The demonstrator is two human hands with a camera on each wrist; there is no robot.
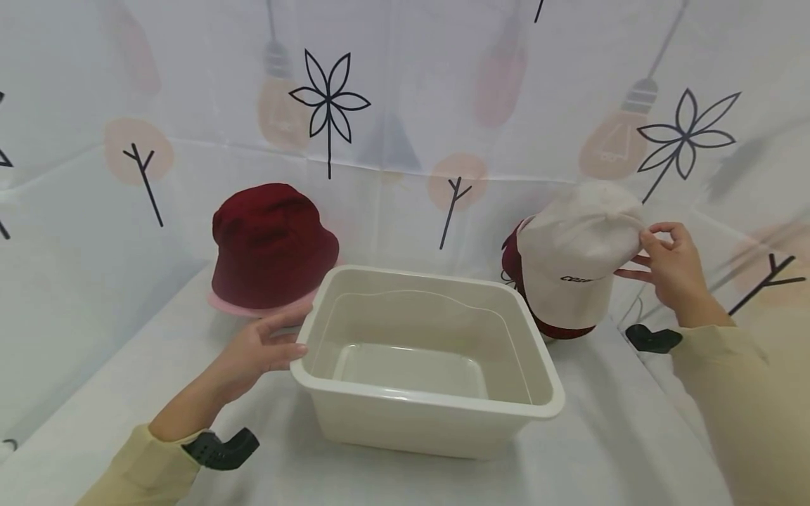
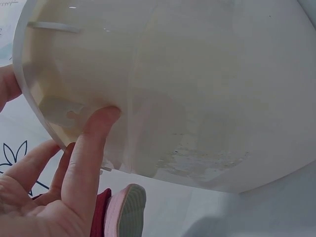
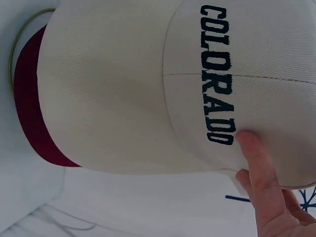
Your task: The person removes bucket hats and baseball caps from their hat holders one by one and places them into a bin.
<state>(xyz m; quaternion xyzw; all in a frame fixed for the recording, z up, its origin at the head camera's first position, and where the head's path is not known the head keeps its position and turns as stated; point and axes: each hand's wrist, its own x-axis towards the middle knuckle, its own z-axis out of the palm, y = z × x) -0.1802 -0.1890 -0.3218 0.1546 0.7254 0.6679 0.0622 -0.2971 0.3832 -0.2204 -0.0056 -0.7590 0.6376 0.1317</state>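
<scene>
A cream plastic tub (image 1: 430, 402) stands in the middle of the cloth-covered table. My left hand (image 1: 281, 341) rests against its left rim with straight fingers. In the left wrist view the thumb (image 2: 96, 136) presses the tub's outer wall (image 2: 212, 84). At the back right a cream cap (image 1: 572, 256) printed COLORADO (image 3: 217, 74) sits on top of a dark red cap (image 1: 563, 329). My right hand (image 1: 654, 251) pinches the cream cap's right edge. A fingertip (image 3: 249, 148) lies on the cap (image 3: 113, 94) just below the lettering.
A dark red bucket hat (image 1: 272, 242) sits on a pink hat (image 1: 253, 307) at the back left, just behind my left hand. White cloth printed with bulbs and flowers (image 1: 329, 98) covers the table and hangs behind it. Black wrist mounts (image 1: 221, 448) show on both sleeves.
</scene>
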